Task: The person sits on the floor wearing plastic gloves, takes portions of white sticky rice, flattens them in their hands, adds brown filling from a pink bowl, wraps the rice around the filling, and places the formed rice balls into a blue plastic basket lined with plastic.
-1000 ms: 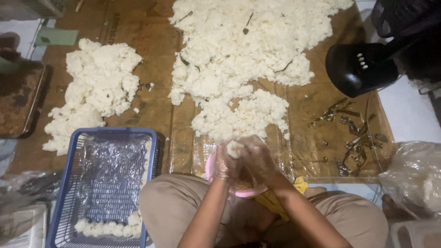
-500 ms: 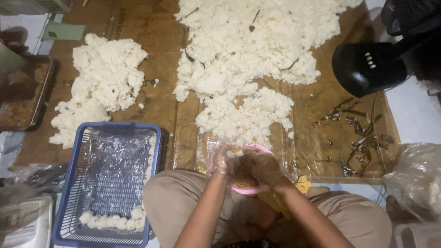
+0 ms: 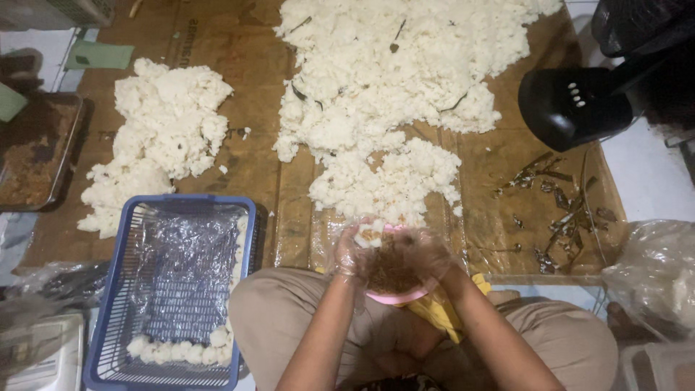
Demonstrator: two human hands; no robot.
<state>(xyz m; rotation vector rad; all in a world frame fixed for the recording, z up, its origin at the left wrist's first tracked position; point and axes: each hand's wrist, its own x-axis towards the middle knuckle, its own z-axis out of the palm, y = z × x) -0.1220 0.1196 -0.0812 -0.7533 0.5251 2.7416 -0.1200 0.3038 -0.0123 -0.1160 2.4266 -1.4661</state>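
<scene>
My left hand (image 3: 355, 250), in a clear plastic glove, is cupped around a small lump of white rice (image 3: 371, 234). My right hand (image 3: 427, 255), also gloved, hovers over a pink bowl (image 3: 397, 295) of brown shredded filling resting on my lap. Whether its fingers pinch any filling I cannot tell. Both hands are close together at the near edge of the brown sheet (image 3: 253, 156), just below the big pile of white rice (image 3: 391, 87).
A smaller rice heap (image 3: 156, 137) lies at the left. A blue basket (image 3: 174, 289) lined with plastic holds several rice balls at its near end. A tray of brown filling (image 3: 36, 148), a black fan base (image 3: 572, 105), leaf scraps (image 3: 557, 210) and a plastic bag (image 3: 651, 271) surround the sheet.
My hands have lowered from the rice pile's edge to above the pink bowl. The rice lump stays in my left hand, and the brown filling now shows between the hands.
</scene>
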